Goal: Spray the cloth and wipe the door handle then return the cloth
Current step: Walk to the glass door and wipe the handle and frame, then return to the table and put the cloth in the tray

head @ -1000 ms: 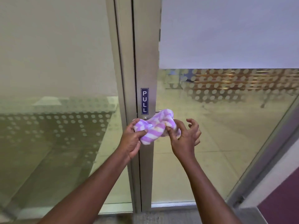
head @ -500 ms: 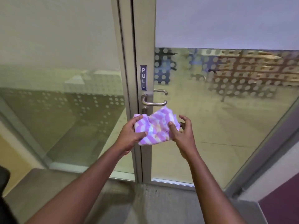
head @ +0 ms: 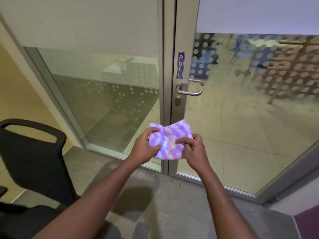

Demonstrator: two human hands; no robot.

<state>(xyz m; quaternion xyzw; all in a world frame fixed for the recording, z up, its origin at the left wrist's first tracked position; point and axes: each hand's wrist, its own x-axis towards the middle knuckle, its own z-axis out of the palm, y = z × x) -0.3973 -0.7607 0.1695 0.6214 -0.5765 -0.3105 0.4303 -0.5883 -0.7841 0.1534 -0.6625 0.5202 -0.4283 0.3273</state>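
A purple-and-white striped cloth (head: 170,140) is bunched between both my hands, well below the door handle and apart from it. My left hand (head: 144,147) pinches its left edge and my right hand (head: 194,149) grips its right side. The metal lever door handle (head: 189,91) sits bare on the door frame, under a blue PULL sign (head: 180,65). No spray bottle is in view.
A black office chair (head: 32,157) stands at the left, close to my left arm. Glass panels with dotted film (head: 110,94) flank the door. Grey carpet (head: 172,204) lies underfoot, and a purple wall corner (head: 307,225) is at the lower right.
The cloth came off the handle, and both hands drew it down and back toward me. The view pulled away from the door, bringing the chair into sight.
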